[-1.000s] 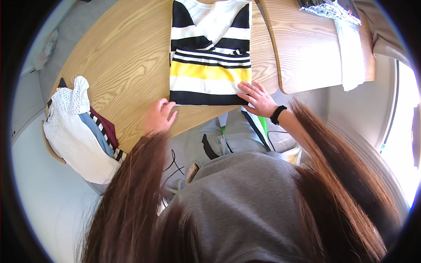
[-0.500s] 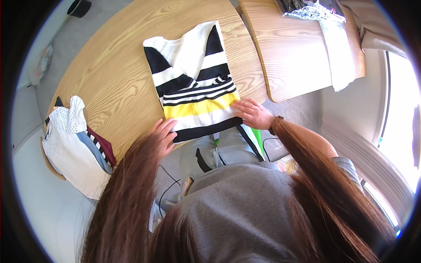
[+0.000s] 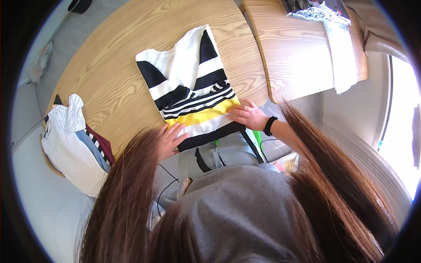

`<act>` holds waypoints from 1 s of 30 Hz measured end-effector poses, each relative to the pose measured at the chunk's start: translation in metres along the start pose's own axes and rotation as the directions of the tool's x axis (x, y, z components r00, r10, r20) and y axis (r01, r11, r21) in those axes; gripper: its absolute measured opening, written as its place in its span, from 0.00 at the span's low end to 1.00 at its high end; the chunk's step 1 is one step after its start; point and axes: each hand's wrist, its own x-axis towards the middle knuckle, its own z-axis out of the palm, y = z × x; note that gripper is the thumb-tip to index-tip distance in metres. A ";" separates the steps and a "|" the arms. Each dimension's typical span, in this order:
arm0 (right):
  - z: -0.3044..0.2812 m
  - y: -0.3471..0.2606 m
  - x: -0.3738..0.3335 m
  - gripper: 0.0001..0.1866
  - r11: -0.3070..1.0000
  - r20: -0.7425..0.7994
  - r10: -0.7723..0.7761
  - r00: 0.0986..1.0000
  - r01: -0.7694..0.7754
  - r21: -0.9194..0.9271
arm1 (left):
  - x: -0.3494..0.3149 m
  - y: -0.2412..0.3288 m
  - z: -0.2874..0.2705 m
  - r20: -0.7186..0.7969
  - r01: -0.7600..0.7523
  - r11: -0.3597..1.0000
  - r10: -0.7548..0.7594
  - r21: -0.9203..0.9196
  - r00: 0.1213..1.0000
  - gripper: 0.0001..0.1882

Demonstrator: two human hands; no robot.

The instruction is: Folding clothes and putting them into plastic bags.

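L hand (image 3: pixel 171 139) + R hand (image 3: pixel 250 115) on striped top (image 3: pixel 193 90)

Top's on bench (image 3: pixel 114 65), blk hem over nr edge above jeans (image 3: pixel 232 149). L fingers slightly spread on its lower L side; R fingers close tog. on R side, approx. at yellow band. Can't tell if either pinches. Blk wristband (image 3: pixel 269 126) on R wrist. Clothes pile (image 3: pixel 70 140) far L.

Brown hair (image 3: pixel 125 193) hides the forearm behind the left hand (image 3: pixel 170 141).
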 end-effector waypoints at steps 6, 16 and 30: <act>-0.040 0.000 0.035 0.25 0.919 -0.053 0.078 0.996 -0.051 0.391 | 0.010 0.011 -0.011 -0.001 0.167 0.986 -0.167 0.025 0.986 0.44; -0.059 0.017 0.049 0.27 0.673 0.162 0.311 0.937 -0.337 0.658 | 0.022 -0.024 -0.021 -0.303 0.176 0.932 -0.275 -0.318 0.912 0.23; -0.070 0.125 0.168 0.21 -0.240 0.548 0.678 0.489 -0.558 0.795 | 0.056 -0.137 -0.074 0.019 0.073 0.025 -0.840 -0.997 0.543 0.19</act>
